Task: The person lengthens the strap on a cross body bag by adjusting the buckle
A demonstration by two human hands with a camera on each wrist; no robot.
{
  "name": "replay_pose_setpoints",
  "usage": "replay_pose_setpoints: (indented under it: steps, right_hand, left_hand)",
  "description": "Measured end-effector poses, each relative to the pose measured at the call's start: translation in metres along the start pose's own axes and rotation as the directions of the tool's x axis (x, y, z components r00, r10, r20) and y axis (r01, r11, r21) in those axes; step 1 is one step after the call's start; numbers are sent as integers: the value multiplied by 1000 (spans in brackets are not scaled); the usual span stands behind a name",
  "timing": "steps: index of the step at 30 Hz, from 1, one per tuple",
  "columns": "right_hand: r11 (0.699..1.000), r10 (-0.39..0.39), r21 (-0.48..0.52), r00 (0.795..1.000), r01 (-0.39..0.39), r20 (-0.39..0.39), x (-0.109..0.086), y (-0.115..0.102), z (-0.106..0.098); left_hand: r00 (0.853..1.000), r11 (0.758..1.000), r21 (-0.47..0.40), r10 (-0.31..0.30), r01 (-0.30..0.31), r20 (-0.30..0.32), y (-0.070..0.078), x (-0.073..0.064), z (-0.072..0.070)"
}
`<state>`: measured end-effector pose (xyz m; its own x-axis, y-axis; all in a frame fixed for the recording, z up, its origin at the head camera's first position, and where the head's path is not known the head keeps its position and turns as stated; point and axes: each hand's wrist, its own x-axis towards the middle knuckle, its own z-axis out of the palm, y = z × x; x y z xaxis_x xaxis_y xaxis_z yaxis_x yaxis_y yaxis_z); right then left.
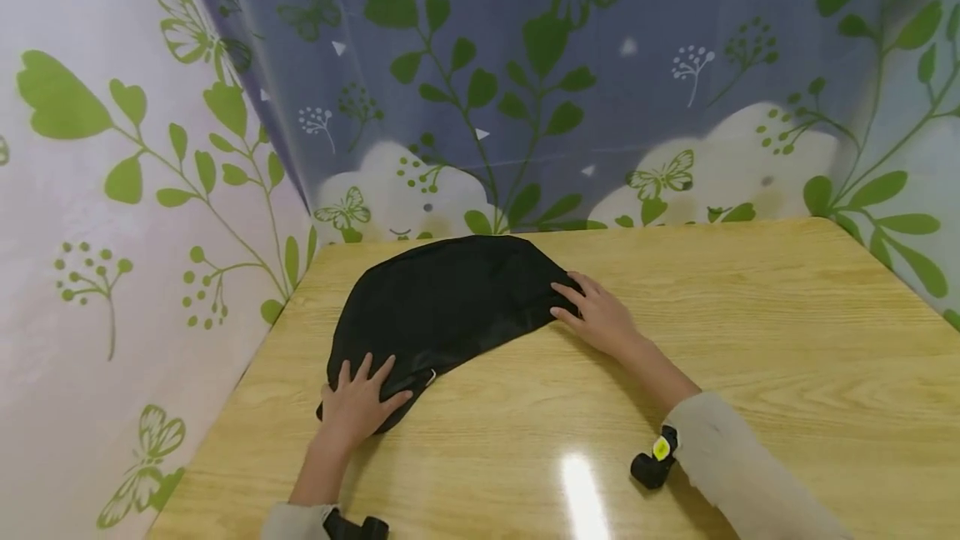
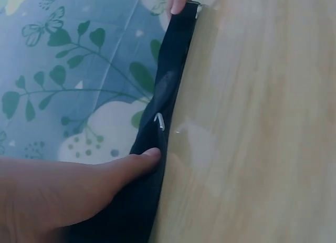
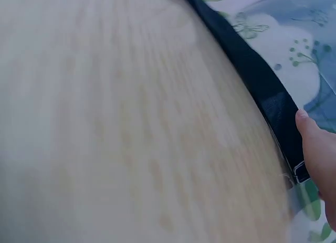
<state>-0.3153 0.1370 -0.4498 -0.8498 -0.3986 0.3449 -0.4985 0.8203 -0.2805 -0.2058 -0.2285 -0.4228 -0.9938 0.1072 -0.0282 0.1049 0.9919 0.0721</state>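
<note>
A black fabric bag [image 1: 457, 298], shaped like a crescent, lies on the table with its curved side away from me. On its near left end my left hand [image 1: 354, 405] rests with the fingers spread. The left wrist view shows the left thumb [image 2: 149, 156] on the fabric, close to a small metal ring [image 2: 159, 122]. My right hand [image 1: 603, 322] touches the bag's right end with its fingers apart. In the right wrist view the right thumb [image 3: 304, 122] lies along the bag's edge, above another metal ring [image 3: 301, 172]. The undersides of the fingers are hidden.
Light wood-grain table [image 1: 787, 340] extends under and around the bag. Behind it hangs a blue-grey cloth [image 1: 465, 15] with green leaves and butterflies, and a pale patterned cloth [image 1: 75, 207] stands along the left. A bright reflection shows on the table's near part.
</note>
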Motion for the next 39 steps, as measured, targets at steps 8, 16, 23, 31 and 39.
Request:
replay_pose_setpoints:
  steps: [8, 16, 23, 31, 39]
  right_hand:
    - [997, 77, -9, 993, -78, -87, -17, 13, 1]
    - [995, 98, 9, 985, -98, -142, -30, 19, -6]
    - [995, 99, 3, 977, -100, -189, -35, 27, -10]
    - [992, 129, 23, 974, -127, -185, -44, 36, -13]
    - [995, 100, 4, 979, -101, -179, -53, 42, -20]
  left_hand:
    - [999, 999, 13, 47, -47, 6, 8, 25, 4]
    - [997, 998, 25, 63, -64, 33, 16, 47, 7]
    - [996, 996, 27, 80, -81, 36, 24, 61, 7]
    - [993, 993, 31, 112, -113, 39, 31, 72, 8]
    - [990, 990, 40, 132, -134, 48, 35, 79, 8]
